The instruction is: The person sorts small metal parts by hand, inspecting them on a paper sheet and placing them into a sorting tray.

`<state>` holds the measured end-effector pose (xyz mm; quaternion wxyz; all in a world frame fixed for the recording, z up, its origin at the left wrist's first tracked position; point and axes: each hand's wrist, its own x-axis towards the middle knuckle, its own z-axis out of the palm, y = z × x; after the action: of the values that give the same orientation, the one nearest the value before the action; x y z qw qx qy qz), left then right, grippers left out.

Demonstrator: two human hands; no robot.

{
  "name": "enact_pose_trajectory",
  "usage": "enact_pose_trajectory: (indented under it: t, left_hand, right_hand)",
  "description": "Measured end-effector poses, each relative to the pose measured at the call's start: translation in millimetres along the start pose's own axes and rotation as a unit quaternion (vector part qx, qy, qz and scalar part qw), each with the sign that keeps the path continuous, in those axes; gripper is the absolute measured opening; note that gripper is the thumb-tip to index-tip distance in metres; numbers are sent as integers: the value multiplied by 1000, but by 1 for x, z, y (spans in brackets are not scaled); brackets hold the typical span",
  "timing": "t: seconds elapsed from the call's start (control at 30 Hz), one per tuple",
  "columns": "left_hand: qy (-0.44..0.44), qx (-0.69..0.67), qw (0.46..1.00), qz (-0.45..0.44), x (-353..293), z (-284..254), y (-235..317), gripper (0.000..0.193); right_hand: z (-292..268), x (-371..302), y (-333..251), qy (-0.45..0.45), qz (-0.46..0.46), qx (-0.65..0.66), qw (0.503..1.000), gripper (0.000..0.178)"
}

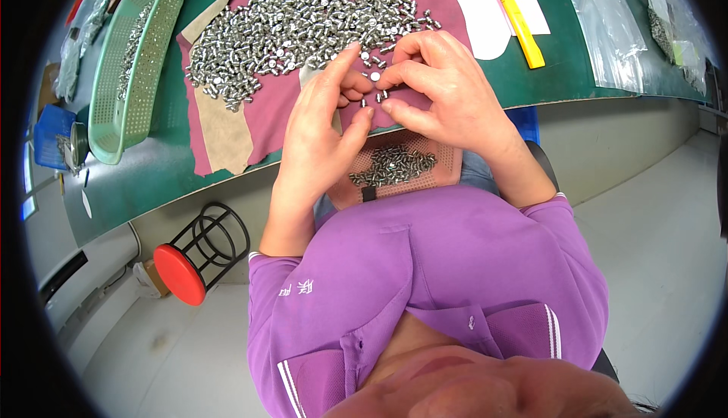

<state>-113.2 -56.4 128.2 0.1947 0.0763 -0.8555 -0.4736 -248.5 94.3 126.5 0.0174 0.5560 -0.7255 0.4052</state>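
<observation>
A large heap of small silver metal fittings [303, 27], short and cylindrical, lies on a dark pink cloth [265, 118] on the table. My left hand [322, 126] is at the heap's near edge, index finger stretched out, other fingers curled and thumb apart. Across from it, my right hand [447, 88] has its fingers bent and its thumb apart from them. Between the two hands, a few loose fittings [381, 95] lie on the cloth beside my fingertips. One fitting with a round white end [374, 77] is next to my right fingers. Neither hand visibly grips a fitting.
Below the table edge, a pink basket [451, 166] with more fittings rests at my lap. A green basket [106, 126] holding small parts stands at left. A yellow utility knife [519, 23], white paper [485, 27] and clear plastic bags [603, 31] lie at right. A red stool [180, 274] stands on the floor.
</observation>
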Motion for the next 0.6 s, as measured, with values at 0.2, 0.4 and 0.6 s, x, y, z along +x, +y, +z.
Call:
enact_pose_trajectory:
  t: [0.2, 0.4, 0.6]
  left_hand:
    - [-8, 14, 1000, -22, -4, -3, 0, 71]
    - [-1, -8, 999, -37, -2, 2, 0, 71]
    - [-4, 9, 1000, -19, 1, 2, 2, 71]
  right_hand:
    - [2, -1, 3, -5, -11, -5, 1000, 23]
    - [2, -1, 1, -2, -2, -13, 1000, 23]
    - [0, -1, 2, -1, 1, -13, 1000, 22]
